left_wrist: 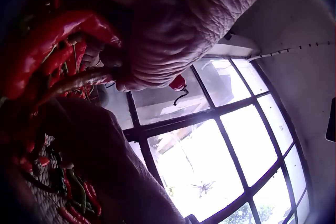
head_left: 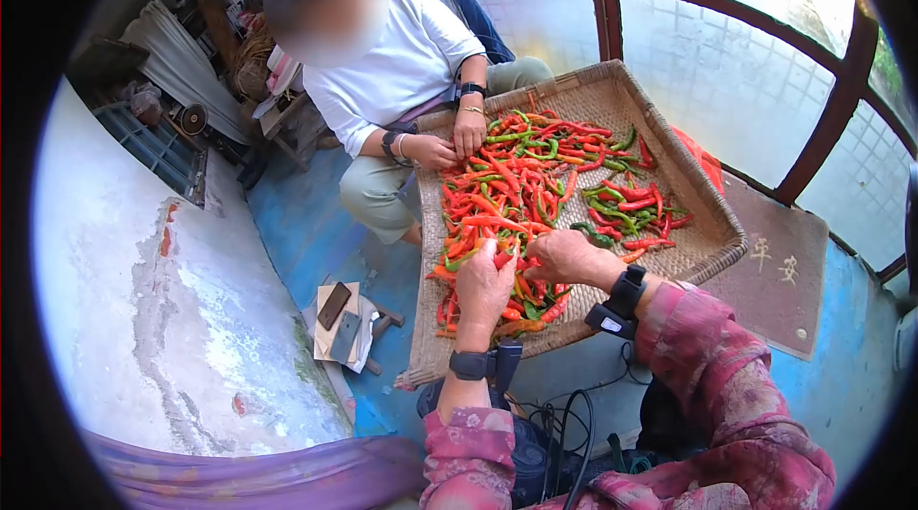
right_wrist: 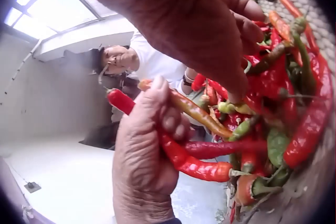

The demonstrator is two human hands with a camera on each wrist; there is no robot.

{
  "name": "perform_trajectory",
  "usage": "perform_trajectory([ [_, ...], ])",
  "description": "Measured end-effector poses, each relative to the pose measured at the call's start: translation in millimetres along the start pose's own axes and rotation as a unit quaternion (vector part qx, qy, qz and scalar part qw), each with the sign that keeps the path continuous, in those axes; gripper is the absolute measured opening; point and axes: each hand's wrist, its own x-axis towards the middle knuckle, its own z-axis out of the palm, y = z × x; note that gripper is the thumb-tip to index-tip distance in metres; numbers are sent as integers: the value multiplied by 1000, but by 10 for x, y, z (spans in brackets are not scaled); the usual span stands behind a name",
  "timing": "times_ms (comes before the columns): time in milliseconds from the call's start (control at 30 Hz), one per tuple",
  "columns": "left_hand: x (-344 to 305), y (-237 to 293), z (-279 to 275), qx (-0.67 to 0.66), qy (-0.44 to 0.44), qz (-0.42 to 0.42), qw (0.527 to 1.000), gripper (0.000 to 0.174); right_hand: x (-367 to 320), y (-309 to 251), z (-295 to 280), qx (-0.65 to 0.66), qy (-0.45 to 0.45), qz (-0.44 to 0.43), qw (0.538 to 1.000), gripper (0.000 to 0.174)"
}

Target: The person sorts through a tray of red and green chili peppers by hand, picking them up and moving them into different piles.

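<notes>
My left hand (head_left: pixel 485 288) grips several chili peppers. In the right wrist view a red chili pepper (right_wrist: pixel 197 167) and an orange-yellow chili pepper (right_wrist: pixel 202 117) stick out of its fist. The stem end of a red pepper (left_wrist: pixel 177 82) pokes out behind the hand in the left wrist view. My right hand (head_left: pixel 566 259) is just right of the left, low over the pile of red and green chili peppers (head_left: pixel 502 190). Its fingertips (right_wrist: pixel 249 28) are bent down among the peppers; I cannot tell whether they pinch one. The pile lies on a woven tray (head_left: pixel 703 233).
Across the tray sits a person in a white top, both hands (head_left: pixel 469 132) at the peppers. A smaller heap of peppers (head_left: pixel 636 209) lies on the tray's right. Two phones rest on a low stool (head_left: pixel 349 357) at left. Black cables (head_left: pixel 574 414) hang below my arms.
</notes>
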Motion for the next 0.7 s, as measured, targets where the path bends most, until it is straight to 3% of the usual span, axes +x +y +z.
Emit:
perform_trajectory([
  [133,-15,17,5,18,-17,21,999,24,85,-94,98,37,-49,9,998,35],
  [267,-6,-10,-10,-4,-15,18,1000,22,129,-103,124,125,-28,29,991,27],
  [400,-3,-15,-24,-23,-3,-11,1000,22,119,-19,32,152,35,-43,987,25],
  [467,-15,23,-38,-10,20,-3,1000,23,74,-36,-184,370,14,66,926,21],
  [500,-22,28,-34,-10,18,-2,1000,23,86,-10,-212,489,5,96,867,17],
  [533,-19,31,-30,-10,22,9,1000,20,53,43,-256,541,34,86,836,16],
  [600,-21,35,-13,-11,23,20,999,19,15,176,-408,475,100,124,865,19],
  [667,-17,25,-9,25,12,17,999,20,-43,416,-467,188,251,78,946,19],
  [700,-15,20,-6,26,11,19,999,20,-99,505,-530,110,245,117,956,18],
])
